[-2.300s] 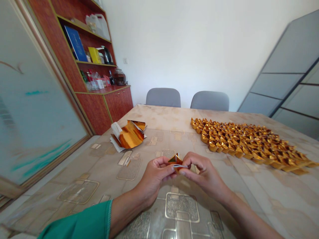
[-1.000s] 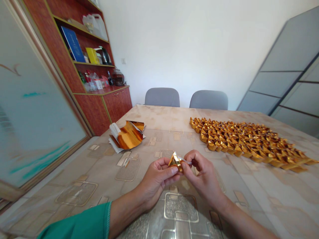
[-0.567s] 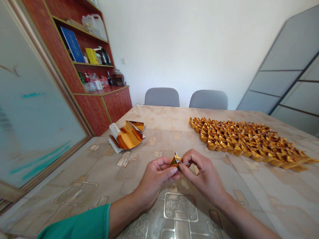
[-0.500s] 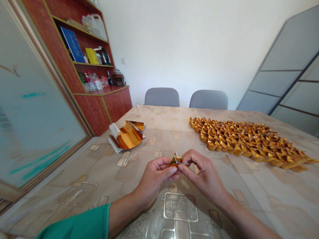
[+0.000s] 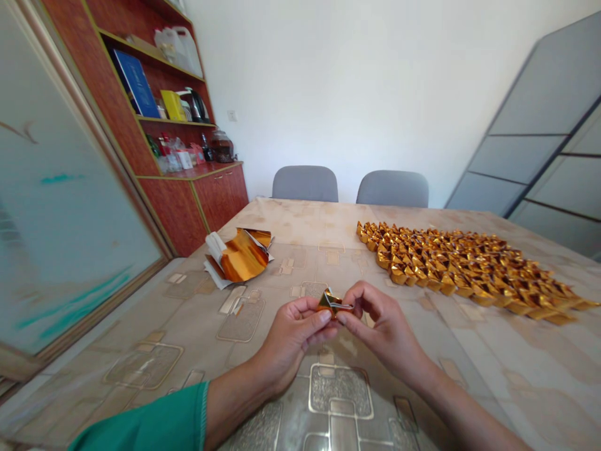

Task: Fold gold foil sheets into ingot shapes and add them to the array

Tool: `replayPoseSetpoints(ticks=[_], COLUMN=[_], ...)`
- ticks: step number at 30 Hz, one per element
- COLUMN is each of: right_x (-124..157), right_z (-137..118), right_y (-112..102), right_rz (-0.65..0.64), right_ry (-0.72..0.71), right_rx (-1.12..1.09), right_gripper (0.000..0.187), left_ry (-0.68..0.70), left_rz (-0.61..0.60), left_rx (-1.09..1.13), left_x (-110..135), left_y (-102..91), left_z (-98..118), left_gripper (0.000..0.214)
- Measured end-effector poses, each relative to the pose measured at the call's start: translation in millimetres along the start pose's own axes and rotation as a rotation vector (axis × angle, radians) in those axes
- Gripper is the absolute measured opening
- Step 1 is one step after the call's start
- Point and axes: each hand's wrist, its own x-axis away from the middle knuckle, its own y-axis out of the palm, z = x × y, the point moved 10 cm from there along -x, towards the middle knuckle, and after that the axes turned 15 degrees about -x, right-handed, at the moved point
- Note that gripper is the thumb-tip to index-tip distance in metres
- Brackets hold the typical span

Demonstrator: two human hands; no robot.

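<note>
Because the gold foil piece [image 5: 330,303] is so thin, squeezing too hard could crease or tear it; my left hand [image 5: 291,338] and right hand [image 5: 387,329] pinch it between fingertips above the table [image 5: 300,216]. Farther off, a glass jar [image 5: 221,149] of something dark stands on the cabinet [image 5: 220,197].

Your left hand [image 5: 290,335] and right hand [image 5: 385,326] pinch a small folded gold foil piece [image 5: 330,303] between them, above the patterned tablecloth [image 5: 300,216]. Loose gold foil sheets [image 5: 243,260] lie up-left on white paper [image 5: 215,245]; rows of folded gold foil ingots [image 5: 460,269] sit up-right
</note>
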Motion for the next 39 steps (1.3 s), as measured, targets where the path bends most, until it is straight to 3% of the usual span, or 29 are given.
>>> replayPoseSetpoints(ticks=[8, 15, 27, 34, 39], right_x=[0, 0, 2, 0, 0], right_z=[8, 10, 27, 17, 15], right_y=[-1, 5, -1, 0, 0], right_rz=[0.025, -0.097, 0.005, -0.019, 0.028], right_ry=[0.061, 0.148, 0.198, 0.130, 0.153], right_rx=[-0.040, -0.209, -0.138, -0.134, -0.155], right_gripper=[0.015, 0.011, 0.014, 0.012, 0.015], left_ry=[0.003, -0.021, -0.037, -0.069, -0.082], left_rz=[-0.018, -0.005, -0.002, -0.109, -0.117], left_rx=[-0.043, -0.024, -0.032, 0.014, 0.034], left_x=[0, -3, -3, -5, -5], left_y=[1.7, -1.8, -2.9, 3.7, 5.1], left_z=[0, -1, -3, -8, -11], left_gripper=[0.028, 0.028, 0.030, 0.022, 0.022])
